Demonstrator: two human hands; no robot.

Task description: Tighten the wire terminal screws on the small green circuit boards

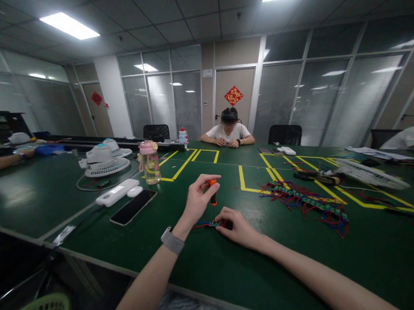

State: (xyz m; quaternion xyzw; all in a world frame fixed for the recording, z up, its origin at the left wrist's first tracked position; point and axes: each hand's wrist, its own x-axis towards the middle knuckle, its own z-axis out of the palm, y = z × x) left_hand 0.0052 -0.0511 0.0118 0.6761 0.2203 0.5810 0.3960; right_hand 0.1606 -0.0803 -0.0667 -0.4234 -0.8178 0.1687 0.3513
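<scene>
My left hand, with a grey watch band on its wrist, grips an orange-and-black screwdriver near the top of its handle. The screwdriver stands upright, its thin shaft reaching down to a small green circuit board on the table. Blue and red wires run from the board to the left. My right hand rests on the table with thumb and fingertips closed at the board's right edge, beside the shaft. The fingers partly hide the board, and the screwdriver's tip is too small to make out.
A row of wired boards lies to the right on the green table. On the left are a phone, a white device, a bottle and fan parts. Across sits a person.
</scene>
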